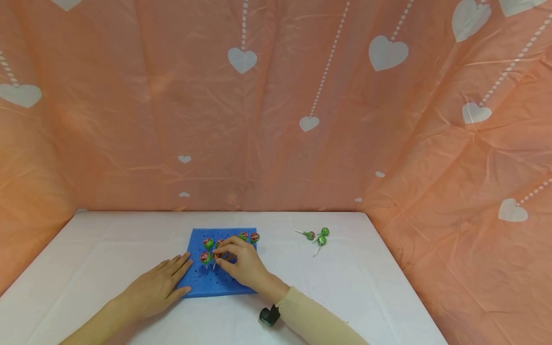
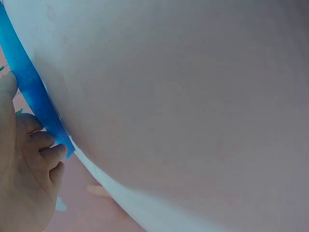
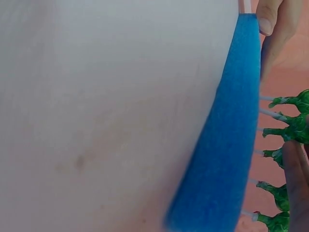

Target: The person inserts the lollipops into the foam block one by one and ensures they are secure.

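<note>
A blue foam board dotted with small holes lies on the table. My left hand rests on its left edge with the fingers stretched out. Over the board, my right hand pinches a lollipop in a red and green wrapper between thumb and fingers. Just left of it stand other lollipops, one lollipop nearer and one lollipop farther back. Two more, among them a lollipop, stand at the back right corner. In the right wrist view, the white sticks of several lollipops enter the foam.
Three loose lollipops lie to the right of the board, including one lollipop with its stick pointing left and another lollipop. A white cloth covers the table. An orange curtain with white hearts hangs behind and at both sides.
</note>
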A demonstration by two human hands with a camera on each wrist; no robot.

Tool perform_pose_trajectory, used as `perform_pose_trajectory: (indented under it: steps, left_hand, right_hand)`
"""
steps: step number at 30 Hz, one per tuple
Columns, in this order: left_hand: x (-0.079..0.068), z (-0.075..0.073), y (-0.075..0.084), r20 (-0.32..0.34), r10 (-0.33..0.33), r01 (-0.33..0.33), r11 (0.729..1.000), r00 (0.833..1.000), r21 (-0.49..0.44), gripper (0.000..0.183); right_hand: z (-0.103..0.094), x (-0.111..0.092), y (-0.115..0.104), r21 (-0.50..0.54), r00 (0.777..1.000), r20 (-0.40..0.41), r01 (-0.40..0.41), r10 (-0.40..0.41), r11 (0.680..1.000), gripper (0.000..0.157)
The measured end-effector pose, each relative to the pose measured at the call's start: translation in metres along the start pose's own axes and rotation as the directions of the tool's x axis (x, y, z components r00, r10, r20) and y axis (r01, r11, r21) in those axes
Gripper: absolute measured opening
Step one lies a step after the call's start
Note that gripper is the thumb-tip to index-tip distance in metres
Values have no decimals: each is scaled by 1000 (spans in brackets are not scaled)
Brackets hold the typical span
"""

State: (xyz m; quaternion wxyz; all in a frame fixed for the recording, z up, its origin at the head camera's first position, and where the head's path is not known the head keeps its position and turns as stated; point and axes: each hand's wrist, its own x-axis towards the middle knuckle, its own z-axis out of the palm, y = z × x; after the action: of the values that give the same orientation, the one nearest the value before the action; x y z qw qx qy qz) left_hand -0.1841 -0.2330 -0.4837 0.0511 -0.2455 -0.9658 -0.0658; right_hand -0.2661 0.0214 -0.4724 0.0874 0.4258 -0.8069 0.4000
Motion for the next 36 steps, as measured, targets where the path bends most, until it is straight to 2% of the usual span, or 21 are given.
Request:
perform_pose_trajectory:
  steps: [10,19,26,30,36]
  left_hand:
    - [2,-1,-1,16,-3,3,1000,1000,-12,68]
    - [2,-1,-1,15,-3,4,1000,1000,-15,68]
    - [1,0,-1,12,-4,4,1000,1000,-11,69]
    - [0,1,-1,-3,-3,3,1000,1000,2,69]
    - [0,2,0,-7,4,-4,1000,1000,9,69]
  right_hand:
    - [-2,1,0,7,1000,6,7,-7,1000,26]
    - [-9,-3,-3,78,1000,-20,12,-10,997,32]
    - [-23,-10,4,165,995,-98,20,-4,986,30]
    - [-34,-13,6,195,989,-140,-24,52,980,30]
    - [-49,-19,14,209,970,-227,-43,91,977,30]
